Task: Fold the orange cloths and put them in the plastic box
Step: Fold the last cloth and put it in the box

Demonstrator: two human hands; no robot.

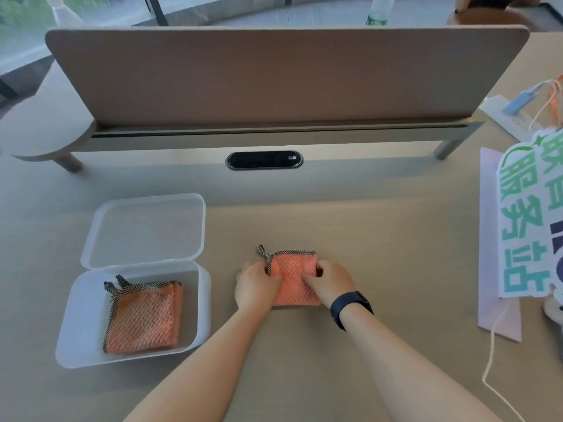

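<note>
A folded orange cloth (293, 277) with dark woven trim and a hanging loop lies on the table in front of me. My left hand (256, 289) grips its left edge and my right hand (330, 284), with a dark watch on the wrist, grips its right edge. To the left stands the translucent plastic box (83, 324) with its hinged lid (146, 228) open and lying back. Inside the box, toward its right side, rests a stack of folded orange cloths (144, 319), loops pointing to the far left corner.
A brown desk divider (283, 74) runs across the back, with a black oval cable port (264, 160) below it. A white and green sign (528, 220), a pale sheet (499, 318) and a white cable (495, 354) lie at the right.
</note>
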